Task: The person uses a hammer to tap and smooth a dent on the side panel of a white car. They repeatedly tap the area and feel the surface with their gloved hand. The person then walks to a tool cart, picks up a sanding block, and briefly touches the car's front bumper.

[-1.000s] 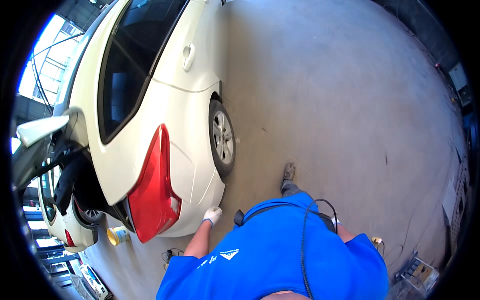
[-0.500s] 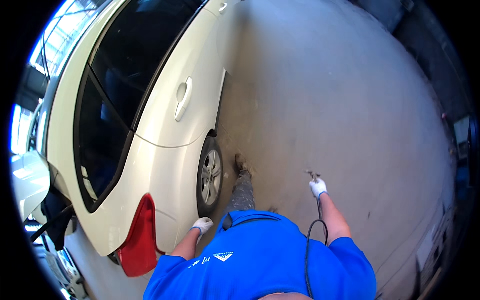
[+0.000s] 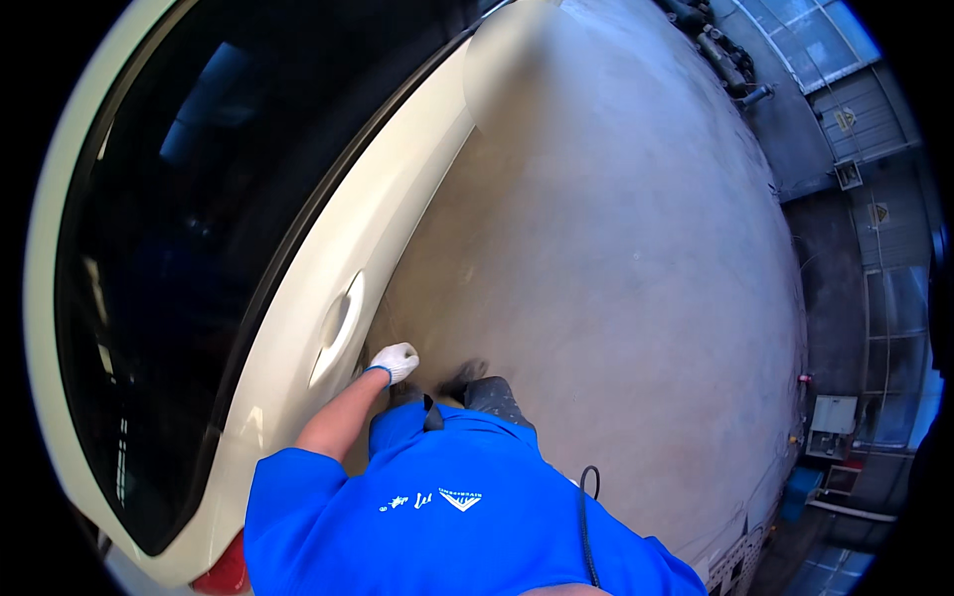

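- Filling the far left, the side window of a white car is reflecting pale patches. A red lamp is showing below, partly hidden by the blue shirt.
- The car, the nearest thing to work on, is lining the person's left side. Its door handle is sitting just left of the glove.
- The left hand, in a white glove, is hanging beside the door. Its fingers are curling inward with nothing showing in them; cannot tell whether they are clenching or resting slack, nor whether the glove is touching the panel.
- Centre: a dark shoe is blurring under the shirt hem. Judged step: the person is probably walking alongside the car, not working on its surface. Another pace would be calling for hand and hose clear of the paint.
- Right of centre, a black hose is looping over the shirt, its ends running out of sight. The right hand is lying out of view; cannot tell what it is grasping.
- Grey floor is stretching rightward.
- Far right, a white box and a blue bin are standing near the dark rim, details too small to read. A smear at the top is obscuring the car's far end.
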The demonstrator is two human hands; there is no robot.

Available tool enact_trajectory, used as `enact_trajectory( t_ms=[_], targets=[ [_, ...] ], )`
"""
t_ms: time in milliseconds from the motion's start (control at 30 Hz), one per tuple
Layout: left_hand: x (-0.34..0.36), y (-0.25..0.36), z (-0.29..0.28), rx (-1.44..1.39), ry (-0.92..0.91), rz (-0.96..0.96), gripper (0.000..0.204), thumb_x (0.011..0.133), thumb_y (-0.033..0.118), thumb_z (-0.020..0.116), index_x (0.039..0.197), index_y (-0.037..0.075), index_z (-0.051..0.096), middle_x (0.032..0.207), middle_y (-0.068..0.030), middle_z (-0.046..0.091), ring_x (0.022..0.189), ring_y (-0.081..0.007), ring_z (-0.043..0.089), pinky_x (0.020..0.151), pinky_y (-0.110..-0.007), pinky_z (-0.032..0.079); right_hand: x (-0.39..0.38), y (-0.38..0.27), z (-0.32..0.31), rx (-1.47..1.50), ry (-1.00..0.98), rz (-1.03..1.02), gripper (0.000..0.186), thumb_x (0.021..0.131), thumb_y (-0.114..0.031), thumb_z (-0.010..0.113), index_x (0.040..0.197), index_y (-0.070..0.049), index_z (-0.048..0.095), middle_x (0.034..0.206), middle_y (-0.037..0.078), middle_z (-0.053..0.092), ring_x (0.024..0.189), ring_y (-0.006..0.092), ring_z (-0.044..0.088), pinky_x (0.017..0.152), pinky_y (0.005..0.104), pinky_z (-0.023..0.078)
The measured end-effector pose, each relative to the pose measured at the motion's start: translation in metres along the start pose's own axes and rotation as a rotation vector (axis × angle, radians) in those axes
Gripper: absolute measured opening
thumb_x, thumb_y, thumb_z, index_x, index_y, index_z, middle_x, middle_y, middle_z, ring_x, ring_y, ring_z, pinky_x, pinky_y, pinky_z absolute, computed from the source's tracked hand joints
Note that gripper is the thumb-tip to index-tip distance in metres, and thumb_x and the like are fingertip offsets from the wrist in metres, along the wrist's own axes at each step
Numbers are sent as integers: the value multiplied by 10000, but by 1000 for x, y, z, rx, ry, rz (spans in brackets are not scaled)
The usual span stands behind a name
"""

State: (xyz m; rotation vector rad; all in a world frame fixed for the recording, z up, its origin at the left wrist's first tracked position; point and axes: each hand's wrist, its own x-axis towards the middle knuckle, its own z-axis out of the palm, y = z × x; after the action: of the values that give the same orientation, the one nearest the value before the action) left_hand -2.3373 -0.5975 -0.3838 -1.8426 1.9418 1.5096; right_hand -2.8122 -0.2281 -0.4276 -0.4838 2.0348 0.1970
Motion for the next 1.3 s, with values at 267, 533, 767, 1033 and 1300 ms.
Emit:
enact_trajectory(
  t_ms=[267,533,767,1033,1300],
  targets=[
    [173,158,-76,238,-48,-22,404,844,371,541,1109,116,710,1141,-181,696,1095,-354,645,975,-433,494,145,-140,-120,56,37,136,395,869,-347,672,971,34,687,822,193,704,748,333,694,635,452,532],
    [254,264,-173,220,164,-25,468,853,361,576,1211,73,661,1163,-178,695,1107,-335,651,990,-423,494,262,-365,-334,188,194,-195,327,895,-338,642,983,-23,657,719,122,658,605,231,638,560,406,511],
    [383,354,-246,494,249,306,503,850,339,633,1266,57,606,1229,-176,655,1146,-349,607,999,-470,452,304,-536,-443,460,163,-229,213,915,-245,620,936,-35,591,646,48,561,490,164,529,447,355,437],
    [497,481,-352,676,234,521,536,832,317,658,1291,57,561,1278,-165,612,1218,-332,548,1041,-469,398,242,-639,-524,688,9,-220,177,925,-237,622,921,-78,543,648,15,541,457,108,479,419,287,395],
    [579,562,-423,727,408,343,552,831,285,659,1316,47,548,1294,-166,602,1251,-316,528,1075,-464,372,246,-714,-607,987,-36,-252,203,982,-289,590,891,-112,547,625,-35,472,444,66,411,412,253,349]
  ],
)
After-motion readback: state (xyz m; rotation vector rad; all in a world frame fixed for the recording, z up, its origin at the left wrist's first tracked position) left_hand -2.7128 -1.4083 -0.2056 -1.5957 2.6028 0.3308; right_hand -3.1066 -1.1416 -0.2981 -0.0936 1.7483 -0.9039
